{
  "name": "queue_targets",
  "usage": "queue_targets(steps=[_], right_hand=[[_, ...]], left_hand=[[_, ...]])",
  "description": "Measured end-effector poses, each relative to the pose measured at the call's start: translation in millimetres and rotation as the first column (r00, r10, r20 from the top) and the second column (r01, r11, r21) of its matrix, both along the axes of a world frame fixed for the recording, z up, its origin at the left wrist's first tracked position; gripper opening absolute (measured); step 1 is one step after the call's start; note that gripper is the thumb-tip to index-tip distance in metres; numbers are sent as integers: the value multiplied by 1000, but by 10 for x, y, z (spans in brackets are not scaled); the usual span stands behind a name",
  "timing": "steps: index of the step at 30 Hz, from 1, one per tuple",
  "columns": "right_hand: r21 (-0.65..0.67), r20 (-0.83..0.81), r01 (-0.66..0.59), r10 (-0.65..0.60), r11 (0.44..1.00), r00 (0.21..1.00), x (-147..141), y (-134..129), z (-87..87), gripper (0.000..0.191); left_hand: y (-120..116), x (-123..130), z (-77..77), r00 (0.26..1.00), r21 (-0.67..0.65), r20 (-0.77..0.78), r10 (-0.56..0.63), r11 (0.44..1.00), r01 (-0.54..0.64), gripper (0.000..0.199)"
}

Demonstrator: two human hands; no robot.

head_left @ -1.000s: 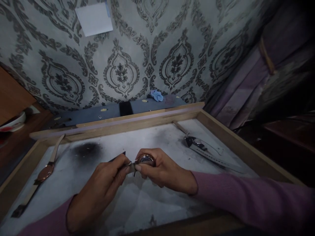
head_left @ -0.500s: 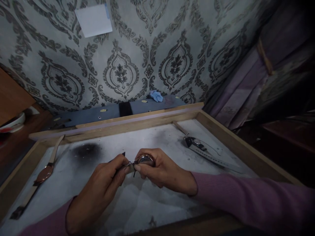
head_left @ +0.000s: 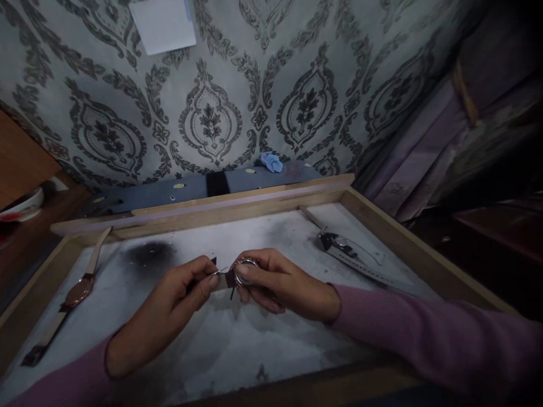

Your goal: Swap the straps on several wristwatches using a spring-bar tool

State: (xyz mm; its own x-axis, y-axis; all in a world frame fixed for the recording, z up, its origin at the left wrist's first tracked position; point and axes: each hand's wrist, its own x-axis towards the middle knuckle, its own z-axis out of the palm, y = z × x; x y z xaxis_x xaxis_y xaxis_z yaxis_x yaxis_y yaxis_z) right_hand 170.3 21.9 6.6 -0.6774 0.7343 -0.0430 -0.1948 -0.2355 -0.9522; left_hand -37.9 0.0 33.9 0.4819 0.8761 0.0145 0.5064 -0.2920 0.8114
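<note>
My right hand is closed around a round watch with a shiny metal rim, its thumb lying across the case. Facing it, my left hand pinches a thin shiny metal piece between thumb and forefinger. This piece reaches to the watch's left side; whether it touches the case I cannot tell. A short dark brown strap part shows between the hands, beside the watch. Behind my left fingertips a small dark tip sticks out, its kind unclear.
Wooden edging frames the white work surface. A watch with a light strap lies at the left. Tweezers and another watch lie at the right. A crumpled blue cloth sits behind the frame.
My right hand has turned the watch so its round side faces more toward me. My left fingers have drawn slightly left, away from the case, exposing more of the brown strap part.
</note>
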Motion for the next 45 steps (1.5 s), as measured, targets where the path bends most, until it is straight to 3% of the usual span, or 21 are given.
queue_targets(steps=[8, 15, 23, 29, 35, 37, 39, 45], right_hand=[[-24, 12, -73, 73, 997, 997, 12, 2, 55, 28], [-33, 19, -96, 96, 995, 995, 7, 15, 29, 34], [-74, 52, 128, -125, 989, 991, -63, 123, -61, 33], [-135, 62, 228, -221, 964, 973, -89, 157, -106, 35], [-165, 21, 307, -308, 937, 951, 44, 278, -118, 31], [-159, 39, 363, -362, 918, 931, 124, 357, -140, 32], [-160, 30, 385, -385, 909, 922, 201, 441, -168, 33], [-165, 0, 395, -400, 904, 917, 341, 635, -254, 39]], left_hand=[[46, -12, 33, 999, 65, -25, -26, 997, 28, 27], [90, -41, 6, 999, 42, -31, -17, 999, 19, 28], [67, 1, -127, 981, -161, 195, 8, 987, 24, 29], [-37, 89, -197, 973, -297, 230, 35, 954, 36, 28], [160, -90, -126, 989, -87, 116, 86, 993, -76, 26], [261, -183, -89, 991, 67, -95, 98, 994, -92, 25], [327, -250, -73, 932, 197, -321, 168, 974, -107, 23], [286, -266, -166, 784, 339, -558, 271, 937, -82, 18]])
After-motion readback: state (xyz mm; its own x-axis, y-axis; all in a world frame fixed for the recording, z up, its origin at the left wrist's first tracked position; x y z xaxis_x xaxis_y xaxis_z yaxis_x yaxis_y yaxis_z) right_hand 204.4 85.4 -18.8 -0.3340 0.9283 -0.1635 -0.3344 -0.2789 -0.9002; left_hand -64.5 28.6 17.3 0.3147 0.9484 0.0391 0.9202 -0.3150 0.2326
